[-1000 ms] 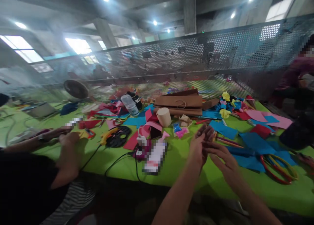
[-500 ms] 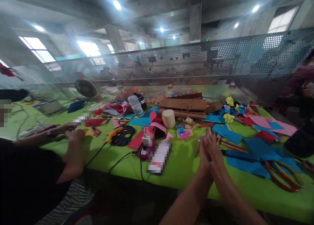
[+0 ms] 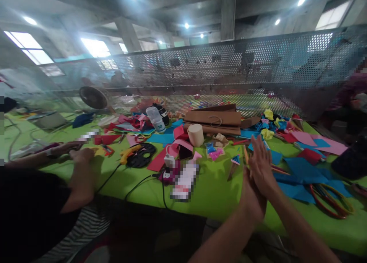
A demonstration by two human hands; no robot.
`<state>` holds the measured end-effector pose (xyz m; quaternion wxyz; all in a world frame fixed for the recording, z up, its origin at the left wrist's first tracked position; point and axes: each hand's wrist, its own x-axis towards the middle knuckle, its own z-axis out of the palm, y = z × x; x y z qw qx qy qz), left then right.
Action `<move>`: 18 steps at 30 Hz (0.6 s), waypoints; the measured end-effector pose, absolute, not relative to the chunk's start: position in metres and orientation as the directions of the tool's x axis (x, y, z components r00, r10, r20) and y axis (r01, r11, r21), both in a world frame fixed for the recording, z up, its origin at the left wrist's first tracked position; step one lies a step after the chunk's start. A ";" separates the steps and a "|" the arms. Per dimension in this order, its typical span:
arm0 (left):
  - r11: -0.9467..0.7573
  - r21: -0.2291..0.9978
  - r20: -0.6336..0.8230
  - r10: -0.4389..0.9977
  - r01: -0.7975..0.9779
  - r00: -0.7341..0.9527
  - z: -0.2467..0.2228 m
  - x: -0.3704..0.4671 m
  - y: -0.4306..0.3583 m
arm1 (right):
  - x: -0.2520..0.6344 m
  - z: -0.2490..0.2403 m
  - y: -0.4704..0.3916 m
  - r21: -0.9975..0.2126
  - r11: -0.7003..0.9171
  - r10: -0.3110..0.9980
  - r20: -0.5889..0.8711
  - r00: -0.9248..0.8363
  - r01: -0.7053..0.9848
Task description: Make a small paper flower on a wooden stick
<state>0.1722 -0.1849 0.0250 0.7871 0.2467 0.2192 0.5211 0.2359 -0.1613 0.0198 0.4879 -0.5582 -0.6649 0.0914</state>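
Note:
Near the right-centre of the head view, my left hand point(image 3: 252, 196) and my right hand point(image 3: 262, 163) are pressed palm to palm with fingers stretched out. The right hand covers most of the left one's fingers, and whether anything lies between the palms is hidden. A thin orange stick-like thing point(image 3: 246, 155) shows beside the fingertips. Just left of the hands lies a small brown cone with a blue and pink top point(image 3: 235, 161). Blue sheets point(image 3: 305, 171) and scissors with red and yellow handles point(image 3: 334, 202) are to the right.
The green table point(image 3: 215, 194) holds a phone point(image 3: 185, 182), a cream roll point(image 3: 195, 135), a black spool point(image 3: 142, 155), a bottle point(image 3: 155, 119) and folded brown sheets point(image 3: 212, 121). Another person's arms point(image 3: 82, 171) rest at left. A perforated metal screen point(image 3: 206, 72) stands behind.
My hands have moved right and the right hand has slid upward against the left. The small cone with the blue and pink top has come into clear view. The camera view has shifted slightly.

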 end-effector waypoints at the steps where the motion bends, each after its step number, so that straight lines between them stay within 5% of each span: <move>1: 0.385 0.569 -0.071 0.903 -0.727 0.423 0.024 0.170 -0.184 | 0.241 0.024 -0.154 -0.681 0.362 0.820 0.557 0.129 0.637; 5: 0.542 0.384 -0.108 0.831 -0.748 0.546 0.012 0.155 -0.173 | 0.250 0.036 -0.142 -0.829 0.456 0.788 0.546 0.286 0.325; 9: 0.577 0.341 -0.139 0.812 -0.742 0.567 0.003 0.153 -0.160 | 0.250 0.039 -0.144 -0.895 0.437 0.825 0.439 0.356 0.089; 13: 0.503 0.426 -0.030 0.839 -0.752 0.544 0.007 0.168 -0.166 | 0.252 0.036 -0.140 -0.889 0.456 0.822 0.433 0.369 0.028; 18: 0.315 0.688 0.033 0.887 -0.654 0.461 0.005 0.175 -0.188 | 0.259 0.030 -0.130 -0.883 0.440 0.720 0.455 0.524 0.161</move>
